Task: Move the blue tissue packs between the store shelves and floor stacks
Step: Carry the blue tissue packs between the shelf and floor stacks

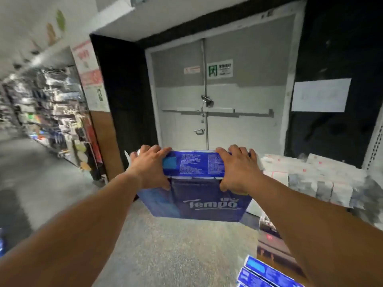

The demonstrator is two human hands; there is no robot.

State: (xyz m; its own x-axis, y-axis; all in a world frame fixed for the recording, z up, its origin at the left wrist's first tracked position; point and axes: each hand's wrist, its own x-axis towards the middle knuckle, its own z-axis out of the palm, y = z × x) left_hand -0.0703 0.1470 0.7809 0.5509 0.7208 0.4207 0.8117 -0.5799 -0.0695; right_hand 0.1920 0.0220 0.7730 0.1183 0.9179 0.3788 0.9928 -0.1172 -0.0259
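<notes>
Closest to me, below my right forearm, I see blue tissue packs (267, 274) stacked at the bottom edge of the view, their white-trimmed ends tilted toward me. Beside them, under the same arm, sit dark red boxes (269, 243), too blurred to read.

My left hand (148, 169) grips the left end of the Tempo tissue pack (194, 189), fingers curled over its top edge and thumb pressed on the front face. My right hand (238, 170) grips the right end the same way, fingers over the top, thumb down on the front. The pack hangs between both hands, upright, logo facing me, clear of the speckled floor (170, 245) below it.

Just right of my right hand, white tissue packs (310, 175) with pink print are piled in rows.

Beyond both hands stands a grey double door (219, 96) with a push bar, a padlock at its middle seam, and a green exit sign (220, 68). Further right, a white sheet (321, 95) hangs on a black wall. Far left of my left hand, a store aisle (53, 112) of shelves runs off, blurred.
</notes>
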